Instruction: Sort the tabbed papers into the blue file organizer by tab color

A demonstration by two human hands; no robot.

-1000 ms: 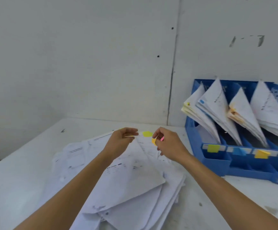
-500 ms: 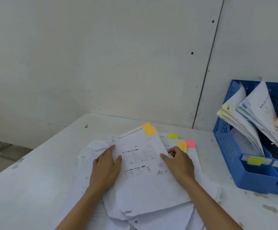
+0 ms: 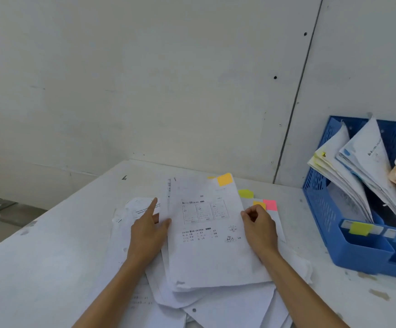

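Where the pile lies: loose papers [image 3: 216,304] on the white table [image 3: 50,256], left of the blue file organizer [image 3: 322,197], not touching it.
Top sheet [image 3: 206,245]: printed, orange tab [image 3: 225,179] at its far corner.
Left hand [image 3: 147,235]: index finger straight on the pile, thumb against the sheet's left edge.
Right hand [image 3: 258,228]: fingers curled, pinching the sheet's right edge.
Beside right hand: yellow-green tab [image 3: 246,193], pink tab [image 3: 269,204].
Organizer slots: filed papers [image 3: 367,162], leaning.
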